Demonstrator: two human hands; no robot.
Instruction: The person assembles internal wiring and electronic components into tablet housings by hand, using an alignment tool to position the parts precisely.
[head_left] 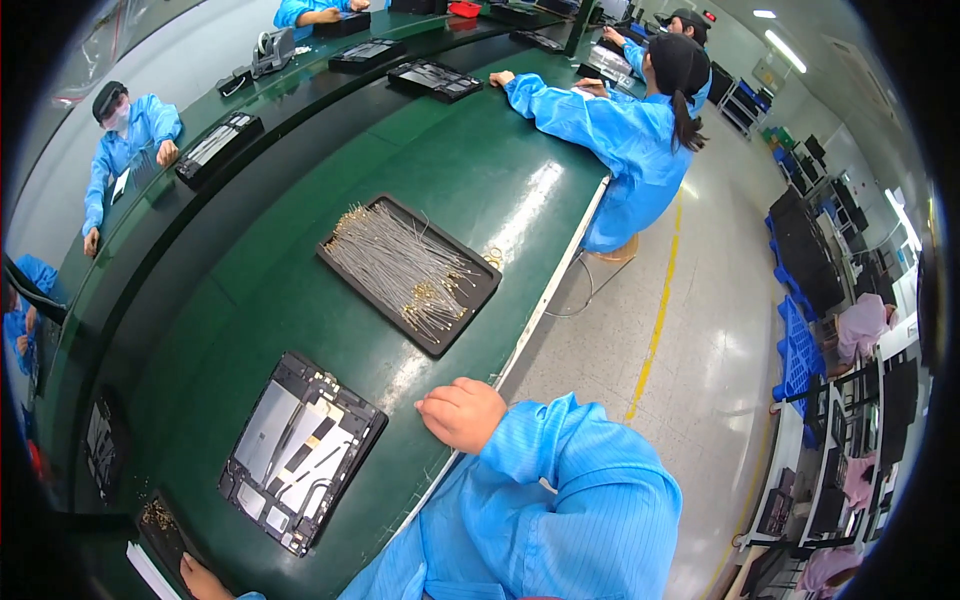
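My right hand [462,412] is at the near edge of the green bench with its fingers curled in; nothing shows in it. At the lower left, my left hand [203,580] grips the side of a small dark tray [172,535], its fingers partly hidden. Tiny gold-coloured parts [157,515] lie in that tray. Between my hands lies an opened tablet-like device [303,455], its battery and internal boards exposed. Beyond it, a black tray [432,347] holds many thin grey cables [395,262] with gold-coloured ends.
A dark conveyor track [290,125] curves along the far side, carrying several opened devices [218,148]. A co-worker in blue [620,150] sits farther along my bench; another person [135,140] works across the track. Loose gold-coloured rings [493,256] lie beside the cable tray.
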